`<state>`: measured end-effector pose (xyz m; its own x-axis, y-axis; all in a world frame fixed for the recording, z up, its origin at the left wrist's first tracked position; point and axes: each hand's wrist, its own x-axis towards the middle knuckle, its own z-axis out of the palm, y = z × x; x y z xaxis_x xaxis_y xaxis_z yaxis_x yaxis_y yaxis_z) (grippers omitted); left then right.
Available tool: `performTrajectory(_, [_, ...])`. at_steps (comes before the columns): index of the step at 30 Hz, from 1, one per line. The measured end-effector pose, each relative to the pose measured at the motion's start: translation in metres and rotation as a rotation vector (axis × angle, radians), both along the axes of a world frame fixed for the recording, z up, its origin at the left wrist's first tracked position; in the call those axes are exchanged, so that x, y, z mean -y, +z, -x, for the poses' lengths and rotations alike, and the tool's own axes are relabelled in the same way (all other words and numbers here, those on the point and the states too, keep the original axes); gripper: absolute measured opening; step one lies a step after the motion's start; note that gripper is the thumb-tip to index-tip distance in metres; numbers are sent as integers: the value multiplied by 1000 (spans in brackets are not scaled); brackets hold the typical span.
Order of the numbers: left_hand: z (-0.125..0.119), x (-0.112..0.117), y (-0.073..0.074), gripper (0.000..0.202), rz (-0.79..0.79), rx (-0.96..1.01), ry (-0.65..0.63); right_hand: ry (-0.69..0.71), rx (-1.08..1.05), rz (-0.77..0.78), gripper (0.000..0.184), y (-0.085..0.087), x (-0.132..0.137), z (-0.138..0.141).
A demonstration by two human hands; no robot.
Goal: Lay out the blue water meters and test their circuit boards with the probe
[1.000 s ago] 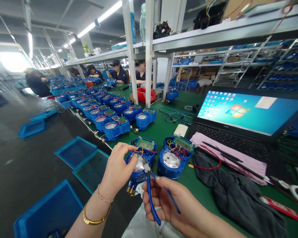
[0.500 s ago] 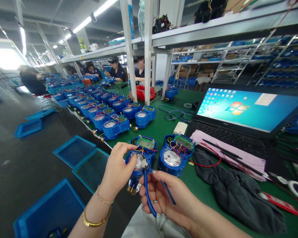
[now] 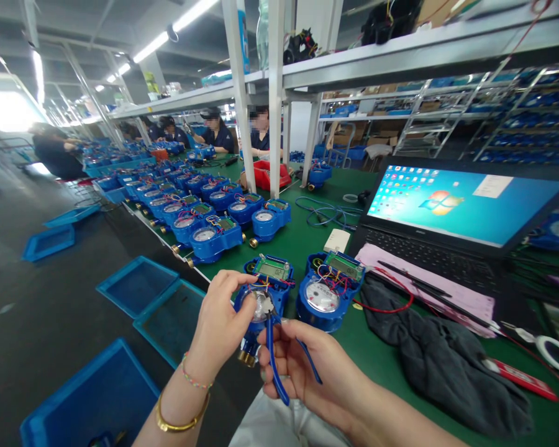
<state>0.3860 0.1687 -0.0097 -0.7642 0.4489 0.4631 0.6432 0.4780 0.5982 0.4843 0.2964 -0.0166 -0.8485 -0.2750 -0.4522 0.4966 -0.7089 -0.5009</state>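
A blue water meter (image 3: 279, 297) with a round dial and a small display showing digits stands in front of me at the table edge. My left hand (image 3: 223, 316) is closed around its left side, the thumb over the dial and the index finger by the thin wires. In my right hand (image 3: 302, 360) is a pair of blue-handled pliers (image 3: 271, 354), handles spread apart. The jaws lie over the dial near my left thumb; whether they grip anything is too small to tell. A second open water meter (image 3: 323, 297) stands just to the right.
Rows of blue meters (image 3: 214, 239) extend along the green table (image 3: 340, 351). To the right are a laptop (image 3: 456, 205), a dark grey cloth (image 3: 442, 366) and a red-and-white tube (image 3: 522, 380). Blue trays (image 3: 93, 397) lie at lower left. Co-workers sit farther back.
The pliers and my right hand have shifted slightly left over the dial. My left hand stays at the meter. The whole view has moved a little.
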Motion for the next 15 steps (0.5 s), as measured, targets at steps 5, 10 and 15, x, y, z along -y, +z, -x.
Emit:
performTrajectory(5, [0, 1, -2, 22, -11, 12, -3, -47, -65, 36, 34, -3, 4, -2])
performTrajectory(10, [1, 4, -3, 22, -2, 0, 2, -5, -97, 119, 45, -5, 4, -10])
performTrajectory(15, [14, 17, -4, 22, 10, -58, 63, 86, -190, 56, 47, -11, -8, -28])
